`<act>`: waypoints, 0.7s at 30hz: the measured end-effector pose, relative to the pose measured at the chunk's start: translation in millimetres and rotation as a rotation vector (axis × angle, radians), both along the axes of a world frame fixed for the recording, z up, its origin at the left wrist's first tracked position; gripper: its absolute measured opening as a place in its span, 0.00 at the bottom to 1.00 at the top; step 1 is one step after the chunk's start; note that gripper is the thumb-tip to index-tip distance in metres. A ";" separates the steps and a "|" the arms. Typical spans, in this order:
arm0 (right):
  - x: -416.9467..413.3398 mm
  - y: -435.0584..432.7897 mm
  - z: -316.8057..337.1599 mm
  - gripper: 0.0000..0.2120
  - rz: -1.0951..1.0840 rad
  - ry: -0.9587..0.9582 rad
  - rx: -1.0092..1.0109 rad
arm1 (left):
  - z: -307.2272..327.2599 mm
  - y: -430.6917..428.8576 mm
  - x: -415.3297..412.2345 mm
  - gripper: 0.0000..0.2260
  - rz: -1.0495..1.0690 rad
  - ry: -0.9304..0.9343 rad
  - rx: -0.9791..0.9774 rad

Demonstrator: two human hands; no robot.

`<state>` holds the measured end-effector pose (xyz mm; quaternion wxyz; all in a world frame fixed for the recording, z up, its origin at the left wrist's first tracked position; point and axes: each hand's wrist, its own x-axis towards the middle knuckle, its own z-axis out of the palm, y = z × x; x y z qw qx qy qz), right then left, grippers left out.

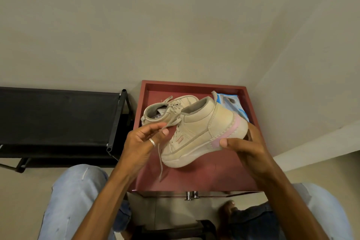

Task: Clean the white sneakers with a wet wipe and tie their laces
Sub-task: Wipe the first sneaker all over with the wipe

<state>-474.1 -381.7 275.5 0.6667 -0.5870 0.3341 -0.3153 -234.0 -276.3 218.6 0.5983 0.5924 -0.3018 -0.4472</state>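
Held sneaker [204, 132] is up off the red tabletop [204, 179], toe low, pink heel high.

Right grip [247, 146] is clamped on its heel end, thumb on the pink patch, fingers under the sole. Left grip [142, 142] pinches one lace [172, 121] just off its eyelets. The other lace end [160, 161] dangles below its toe.

Second sneaker [167, 109] sits just behind it on the tabletop, laces loose. Wipe pack [231, 103] lies behind its heel, partly hidden. Black rack [58, 115] is well off its toe side.

Risks, my read:
- Heel-only hold, so a hard lace tug could twist the shoe out.
- Uneven pull could run the dangling end short.
- No wipe in either grip, and the upper looks dingy. Tying now would cover the tongue area before it is wiped.
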 end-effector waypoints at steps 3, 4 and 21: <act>-3.4 -4.1 -0.5 0.29 -0.016 -0.053 0.066 | 2.4 -0.6 3.8 0.13 0.072 -0.025 0.000; -4.5 -5.5 -0.5 0.29 -0.022 -0.068 0.088 | 3.2 -0.9 4.5 0.13 0.082 -0.039 -0.003; 13.0 -9.6 -8.8 0.23 -0.225 -0.344 0.376 | -2.4 2.6 3.8 0.40 -0.135 0.490 0.126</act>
